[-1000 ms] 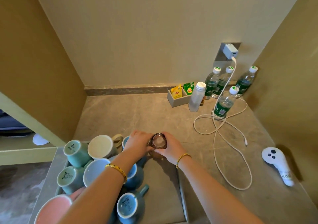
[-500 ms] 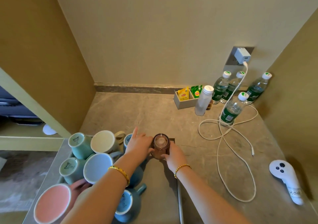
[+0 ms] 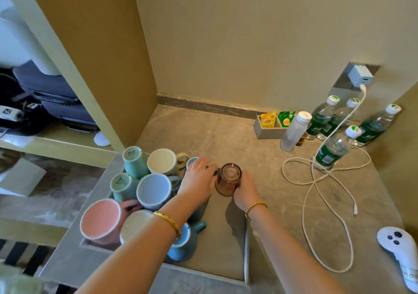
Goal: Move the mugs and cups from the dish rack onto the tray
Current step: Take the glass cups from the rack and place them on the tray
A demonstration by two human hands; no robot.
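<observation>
Brown glass cup (image 3: 229, 179) upside down at tray (image 3: 245, 248) far edge; right hand (image 3: 245, 189) grips it, left hand (image 3: 199, 178) touches with relaxed fingers. Likely light, slippery, breakable; hold round sides.

— Surface? 
— Grey-brown stone counter (image 3: 203, 131) in a beige alcove.

— Items on it, back right? 
— Grey holder (image 3: 268, 130) with tea packets, white bottle (image 3: 294, 132), four green-labelled water bottles (image 3: 330, 149).

— Right side? 
— Looped white cable (image 3: 316, 176); white controller (image 3: 401, 250) near the front edge.

— Left? 
— Shallow tray (image 3: 226, 244) bearing inverted mugs (image 3: 153, 191) and a brown glass cup (image 3: 229, 179).
</observation>
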